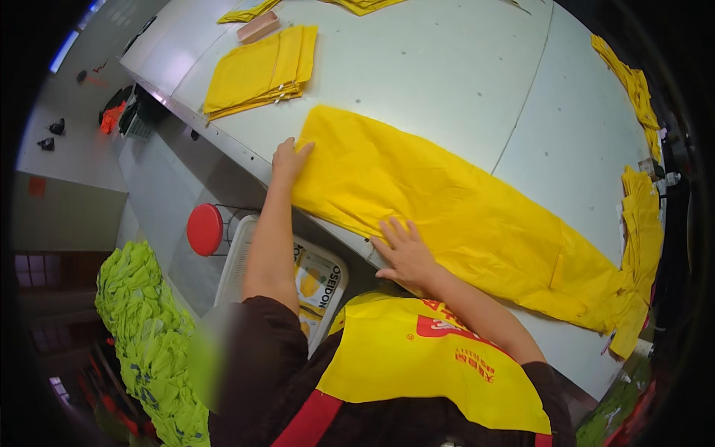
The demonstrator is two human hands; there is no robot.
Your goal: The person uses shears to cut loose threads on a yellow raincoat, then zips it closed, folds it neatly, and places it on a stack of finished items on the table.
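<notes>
A long piece of yellow cloth (447,205), smooth and garment-like, lies stretched across the table, wide at its left end and bunched at its far right end. Its exact kind I cannot make out. At the left end my left hand (289,159) rests on the corner edge, thumb held apart from the fingers. My right hand (408,255) lies flat with spread fingers on the near edge of the cloth, about a third of the way along. Light creases run through the cloth between the hands.
Folded yellow pieces (261,71) are stacked at the back left beside a pinkish box (258,27). More yellow cloth (639,231) hangs at the right edge. Below the table are a red round-topped stool (205,229) and a white basket (237,257). Lime-green cloth (145,328) is heaped at left.
</notes>
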